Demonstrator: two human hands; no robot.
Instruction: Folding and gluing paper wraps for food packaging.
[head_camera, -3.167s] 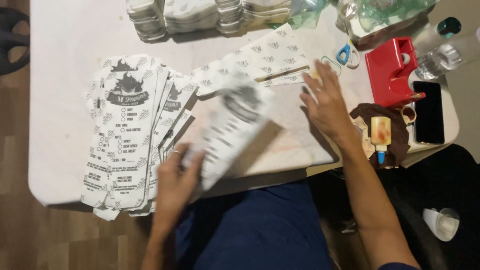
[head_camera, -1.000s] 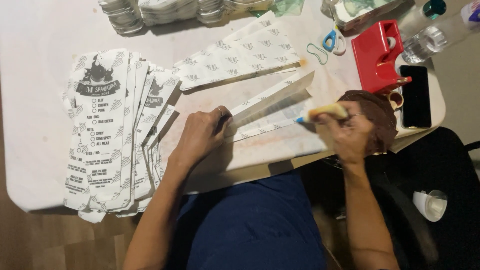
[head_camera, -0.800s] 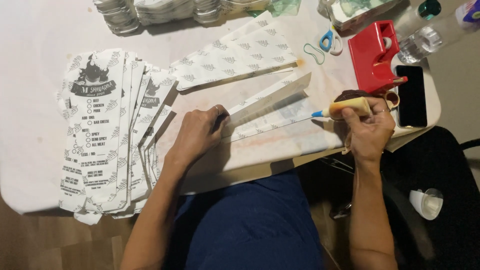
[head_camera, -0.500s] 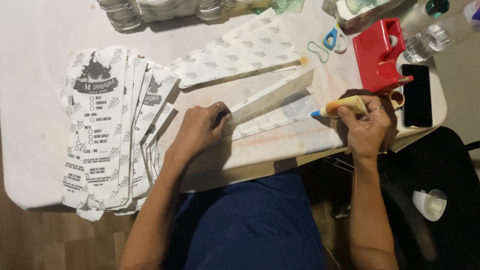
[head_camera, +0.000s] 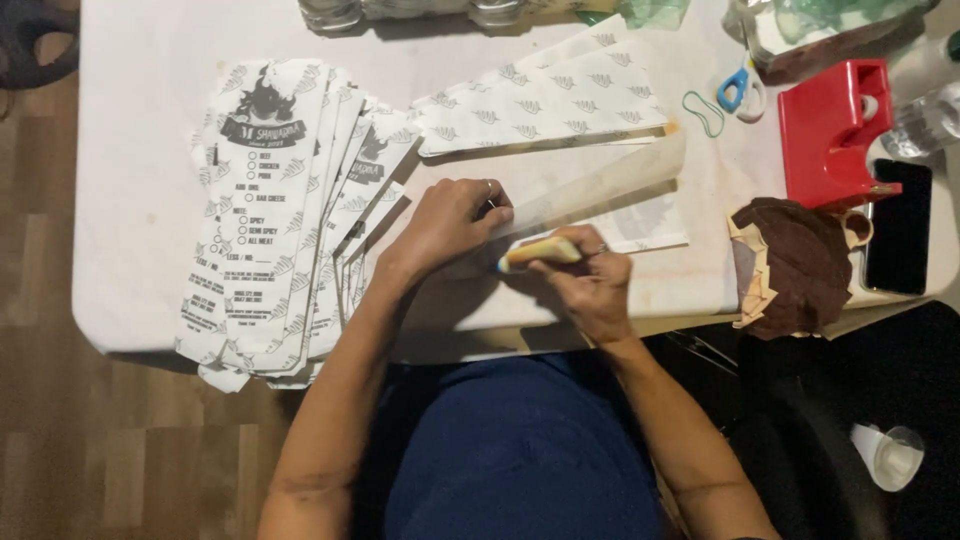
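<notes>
Glue bottle (head_camera: 535, 252), now nearer the left hand (head_camera: 450, 222), looks yellowish, blue-tipped.

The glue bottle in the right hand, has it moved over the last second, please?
Yes. The glue bottle has moved left, away from the red tape dispenser, and now lies close to the left hand.

White patterned paper sheets (head_camera: 545, 100), yellow blue-tipped glue bottle (head_camera: 540, 252), red tape dispenser (head_camera: 830, 135).

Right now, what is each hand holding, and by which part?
The right hand grips a small yellow glue bottle around its body, blue tip pointing left. The left hand presses down the folded paper bag at its near end.
</notes>
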